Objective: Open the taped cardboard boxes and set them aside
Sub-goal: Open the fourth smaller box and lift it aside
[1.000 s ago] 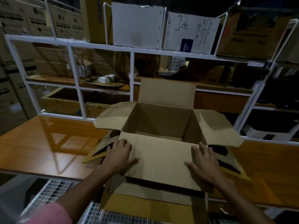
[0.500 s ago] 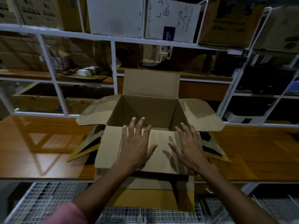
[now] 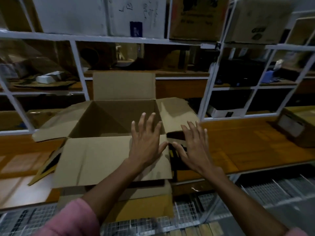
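An open cardboard box (image 3: 109, 120) stands on the wooden table (image 3: 247, 150) in front of me, all its flaps folded out and nothing visible inside. My left hand (image 3: 146, 142) lies flat with spread fingers over the right end of the near flap (image 3: 102, 159). My right hand (image 3: 194, 147) hovers with straight fingers just past the box's right corner, over a dark flattened piece of cardboard. Neither hand holds anything.
A white metal shelf frame (image 3: 78, 65) full of boxes rises behind the table. Another cardboard box (image 3: 296, 126) sits at the far right on the table. A flattened cardboard piece (image 3: 46, 167) lies under the box on the left. Wire mesh baskets (image 3: 272, 189) lie below the table's edge.
Both hands have moved to the right across the near flap; the right hand has left the flap. The view has shifted right, bringing another box into sight.
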Demonstrator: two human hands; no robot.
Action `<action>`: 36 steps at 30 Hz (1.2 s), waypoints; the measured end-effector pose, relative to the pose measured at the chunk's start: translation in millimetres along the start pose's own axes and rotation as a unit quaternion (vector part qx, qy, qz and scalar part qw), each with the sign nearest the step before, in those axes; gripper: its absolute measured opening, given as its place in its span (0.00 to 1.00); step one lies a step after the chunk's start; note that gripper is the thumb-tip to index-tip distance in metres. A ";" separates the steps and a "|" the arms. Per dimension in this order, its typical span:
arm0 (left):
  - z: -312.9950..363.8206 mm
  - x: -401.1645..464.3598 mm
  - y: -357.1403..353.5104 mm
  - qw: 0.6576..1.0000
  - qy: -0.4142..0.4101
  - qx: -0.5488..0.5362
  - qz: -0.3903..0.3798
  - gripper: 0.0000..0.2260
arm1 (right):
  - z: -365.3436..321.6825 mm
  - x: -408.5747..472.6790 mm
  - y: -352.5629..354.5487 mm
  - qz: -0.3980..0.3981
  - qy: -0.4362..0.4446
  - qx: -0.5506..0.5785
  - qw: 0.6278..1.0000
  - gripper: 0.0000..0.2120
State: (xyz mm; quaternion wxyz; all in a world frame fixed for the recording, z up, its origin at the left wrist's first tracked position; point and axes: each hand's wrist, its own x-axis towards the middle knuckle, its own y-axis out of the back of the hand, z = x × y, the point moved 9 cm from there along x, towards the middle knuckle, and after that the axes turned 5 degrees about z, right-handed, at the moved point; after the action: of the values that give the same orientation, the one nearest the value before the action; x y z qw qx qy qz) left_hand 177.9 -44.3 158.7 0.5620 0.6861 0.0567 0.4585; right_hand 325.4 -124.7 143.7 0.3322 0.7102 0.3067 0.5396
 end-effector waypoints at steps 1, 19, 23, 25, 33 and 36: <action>20.4 9.8 -4.0 1.000 -0.007 -0.010 -0.001 0.34 | 19.9 -2.8 8.4 0.004 -0.004 -0.005 1.000 0.36; 417.8 112.9 -141.8 0.973 -0.196 -0.105 -0.055 0.34 | 407.1 -126.0 157.9 0.061 -0.205 -0.119 0.970 0.39; 474.0 131.1 -185.2 0.967 -0.218 -0.099 -0.089 0.34 | 474.1 -143.1 166.5 0.058 -0.265 -0.125 0.954 0.39; 492.3 139.7 -202.4 0.963 -0.230 -0.096 -0.104 0.35 | 497.7 -150.7 161.8 0.052 -0.288 -0.122 0.949 0.39; 571.3 210.1 -303.1 0.943 -0.278 -0.108 -0.145 0.34 | 611.6 -140.8 119.0 0.018 -0.349 -0.108 0.931 0.40; 608.2 259.1 -352.6 0.939 -0.280 -0.122 -0.160 0.33 | 670.3 -109.6 107.6 0.009 -0.362 -0.123 0.924 0.40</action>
State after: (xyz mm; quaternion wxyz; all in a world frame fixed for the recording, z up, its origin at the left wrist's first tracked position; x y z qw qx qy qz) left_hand 902.1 -200.5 46.7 0.7002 0.6950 -0.0504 0.1552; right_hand 959.0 -369.8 36.4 0.5006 0.8135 0.0900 0.2820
